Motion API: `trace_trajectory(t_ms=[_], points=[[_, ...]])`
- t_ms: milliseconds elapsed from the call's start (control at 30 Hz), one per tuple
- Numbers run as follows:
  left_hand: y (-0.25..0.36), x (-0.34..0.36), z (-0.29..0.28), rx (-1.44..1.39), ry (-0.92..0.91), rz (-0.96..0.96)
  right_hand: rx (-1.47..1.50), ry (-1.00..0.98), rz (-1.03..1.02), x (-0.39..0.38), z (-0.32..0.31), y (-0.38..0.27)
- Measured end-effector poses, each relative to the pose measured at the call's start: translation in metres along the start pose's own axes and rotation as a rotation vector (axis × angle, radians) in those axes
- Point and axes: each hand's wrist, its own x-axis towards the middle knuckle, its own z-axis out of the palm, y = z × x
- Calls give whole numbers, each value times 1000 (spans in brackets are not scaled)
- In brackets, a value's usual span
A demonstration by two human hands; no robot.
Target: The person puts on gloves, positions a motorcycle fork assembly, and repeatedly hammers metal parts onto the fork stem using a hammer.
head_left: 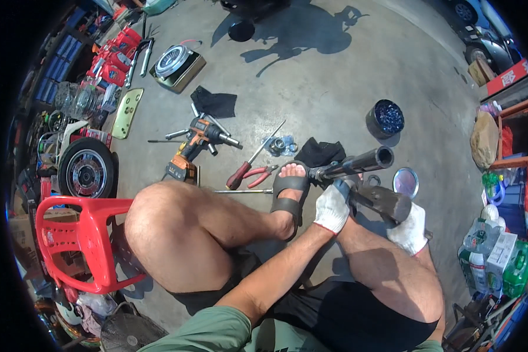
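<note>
A red plastic chair (101, 240) stands at the left near a black-tyred wheel (88, 171), with red containers (108, 67) beyond them along the wall, while green-labelled bottles (517, 268), an orange-red rack (519, 108) and a parked vehicle (493, 48) line the right side.

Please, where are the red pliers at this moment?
In the head view, the pliers lie on the floor near the middle, between the screwdriver on their left and the left sandal.
</note>
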Motion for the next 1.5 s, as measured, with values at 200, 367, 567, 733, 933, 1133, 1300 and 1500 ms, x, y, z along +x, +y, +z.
trace_trajectory(t_ms=[200,367,567,733,933,1133,1300,1500], points=[[15,9,-15,43,-61,-81,184,6,132,1,-39,-40],[17,15,-8,13,-133,-117,178,50,226,2,-3,-16],[14,13,-7,22,-72,-114,121,95,83,2,-17,-13],[14,15,-9,17,-61,-113,295,82,63,4,-24,-20],[6,9,-8,-30,3,-40,95,6,92,-4,10,-5],[-11,-12,-12,58,15,21,367,108,536,-37,19,27],[-22,0,-64,122,141,85,346,162,762,-61,44,58],[-13,70,-102,-387,60,-336,301,221,767,-123,87,96]])
